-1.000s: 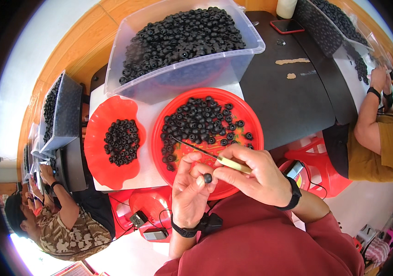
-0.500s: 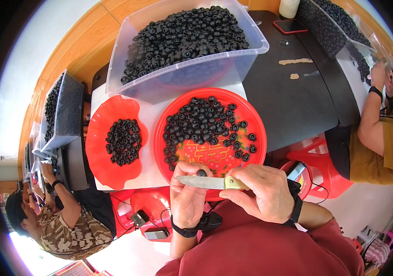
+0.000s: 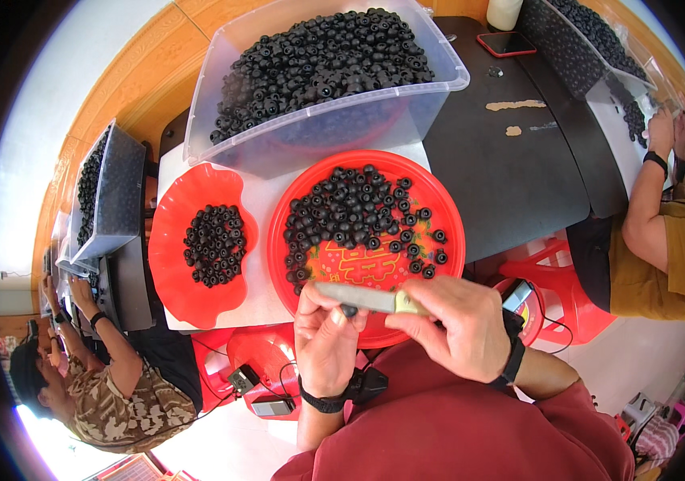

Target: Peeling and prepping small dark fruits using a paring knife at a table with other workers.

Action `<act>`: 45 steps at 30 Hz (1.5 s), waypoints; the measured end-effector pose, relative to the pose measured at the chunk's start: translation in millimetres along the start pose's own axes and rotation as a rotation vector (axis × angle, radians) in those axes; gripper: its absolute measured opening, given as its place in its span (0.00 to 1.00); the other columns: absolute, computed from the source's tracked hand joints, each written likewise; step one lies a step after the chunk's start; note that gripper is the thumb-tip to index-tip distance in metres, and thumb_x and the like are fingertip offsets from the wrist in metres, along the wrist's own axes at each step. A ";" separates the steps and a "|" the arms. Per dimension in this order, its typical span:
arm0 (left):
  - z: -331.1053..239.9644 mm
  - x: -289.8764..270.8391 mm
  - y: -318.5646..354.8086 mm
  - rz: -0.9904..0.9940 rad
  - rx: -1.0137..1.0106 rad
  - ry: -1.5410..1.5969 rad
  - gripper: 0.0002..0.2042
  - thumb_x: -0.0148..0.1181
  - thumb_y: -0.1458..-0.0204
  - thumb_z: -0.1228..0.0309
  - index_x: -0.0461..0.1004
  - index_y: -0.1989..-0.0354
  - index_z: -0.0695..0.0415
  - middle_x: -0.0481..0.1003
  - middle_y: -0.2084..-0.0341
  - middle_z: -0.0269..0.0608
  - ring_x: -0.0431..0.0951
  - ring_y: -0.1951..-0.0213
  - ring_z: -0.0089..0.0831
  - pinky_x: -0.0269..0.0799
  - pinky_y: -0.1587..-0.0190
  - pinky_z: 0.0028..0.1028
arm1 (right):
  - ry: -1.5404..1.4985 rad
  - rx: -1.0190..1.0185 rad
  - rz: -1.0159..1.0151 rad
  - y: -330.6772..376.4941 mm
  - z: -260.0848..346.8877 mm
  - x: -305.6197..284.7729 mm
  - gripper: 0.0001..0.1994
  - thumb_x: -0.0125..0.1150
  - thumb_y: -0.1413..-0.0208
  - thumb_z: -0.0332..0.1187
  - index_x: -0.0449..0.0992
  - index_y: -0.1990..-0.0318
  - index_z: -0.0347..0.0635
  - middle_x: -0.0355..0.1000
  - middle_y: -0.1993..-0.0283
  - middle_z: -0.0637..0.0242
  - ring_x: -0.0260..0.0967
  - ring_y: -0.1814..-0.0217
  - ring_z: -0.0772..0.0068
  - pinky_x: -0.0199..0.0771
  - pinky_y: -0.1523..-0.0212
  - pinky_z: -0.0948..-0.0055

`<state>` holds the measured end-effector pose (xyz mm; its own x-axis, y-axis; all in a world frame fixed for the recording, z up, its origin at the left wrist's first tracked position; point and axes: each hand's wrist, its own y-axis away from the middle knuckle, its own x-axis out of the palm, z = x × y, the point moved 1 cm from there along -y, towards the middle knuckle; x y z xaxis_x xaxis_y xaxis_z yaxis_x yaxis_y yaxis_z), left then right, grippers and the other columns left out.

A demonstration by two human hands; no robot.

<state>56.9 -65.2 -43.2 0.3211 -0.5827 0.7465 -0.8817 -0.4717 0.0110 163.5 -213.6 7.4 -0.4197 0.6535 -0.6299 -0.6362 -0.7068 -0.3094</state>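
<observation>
Between thumb and fingers my left hand (image 3: 328, 341) pinches one small black round part (image 3: 349, 310), its detail too small to make out. My right hand (image 3: 463, 327) is wrapped round the pale green handle of a knife (image 3: 358, 297), whose blade points left and lies across the part and the left fingertips. Just beyond both hands sits a round red tray (image 3: 456, 256) with many loose black hollow parts (image 3: 350, 204) spread over its far side. To its left a scalloped red dish (image 3: 168, 240) carries a smaller heap of like parts (image 3: 215, 245).
A large clear bin (image 3: 198, 152) full of black parts stands behind the tray. A phone (image 3: 506, 44) lies on the dark table (image 3: 511, 176) at the back right. Co-workers sit at left (image 3: 130, 393) and right (image 3: 663, 264). Red stools (image 3: 555, 284) stand below.
The knife blade has shifted up and now crosses above the black part, which sits lower in my left fingers. Both hands stay in nearly the same place.
</observation>
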 end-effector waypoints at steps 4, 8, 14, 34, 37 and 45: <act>-4.0 7.5 0.9 0.017 -0.006 -0.027 0.07 0.60 0.43 0.74 0.69 0.59 0.55 0.74 0.64 0.39 0.73 0.62 0.30 0.67 0.59 0.26 | -0.058 0.043 -0.056 -1.6 -8.4 -1.0 0.14 0.71 0.50 0.40 0.76 0.64 0.39 0.71 0.76 0.63 0.71 0.78 0.62 0.69 0.79 0.67; -1.8 6.7 -1.6 -0.078 -0.007 0.004 0.07 0.59 0.42 0.74 0.69 0.59 0.55 0.74 0.64 0.37 0.72 0.63 0.27 0.66 0.60 0.26 | -0.198 0.090 0.009 1.4 -2.7 -4.5 0.13 0.69 0.47 0.38 0.76 0.63 0.37 0.75 0.72 0.60 0.73 0.77 0.62 0.72 0.77 0.70; -2.2 11.4 -3.5 -0.073 0.004 -0.028 0.05 0.57 0.41 0.76 0.69 0.59 0.55 0.74 0.65 0.36 0.70 0.64 0.26 0.66 0.59 0.26 | -0.568 0.327 0.295 -0.7 -2.6 -12.6 0.13 0.53 0.34 0.37 0.75 0.64 0.35 0.75 0.72 0.62 0.72 0.78 0.71 0.70 0.77 0.74; 3.8 4.4 1.2 -0.042 0.015 -0.011 0.06 0.56 0.41 0.78 0.67 0.59 0.55 0.73 0.62 0.38 0.73 0.62 0.26 0.69 0.58 0.26 | -1.075 0.654 0.556 3.2 -7.4 3.2 0.22 0.41 0.29 0.45 0.71 0.70 0.38 0.59 0.84 0.74 0.56 0.84 0.85 0.55 0.81 0.79; 6.7 9.3 1.9 -0.041 -0.013 -0.036 0.07 0.57 0.42 0.78 0.67 0.59 0.56 0.74 0.62 0.40 0.73 0.62 0.28 0.69 0.57 0.27 | -1.105 0.713 0.561 -0.9 -3.9 2.6 0.22 0.43 0.29 0.44 0.71 0.71 0.39 0.58 0.84 0.75 0.56 0.84 0.84 0.53 0.82 0.79; 4.7 14.6 -0.7 0.009 -0.059 0.000 0.08 0.60 0.43 0.75 0.68 0.58 0.54 0.74 0.63 0.40 0.73 0.61 0.28 0.67 0.58 0.27 | -1.081 0.658 0.507 1.1 -0.1 -0.8 0.22 0.43 0.29 0.44 0.70 0.72 0.38 0.59 0.84 0.74 0.56 0.83 0.85 0.54 0.81 0.80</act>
<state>63.8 -76.4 -35.5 0.3135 -0.5869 0.7465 -0.9032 -0.4270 0.0436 163.3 -214.9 7.5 -0.7968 0.4617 0.3898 -0.3225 -0.8705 0.3718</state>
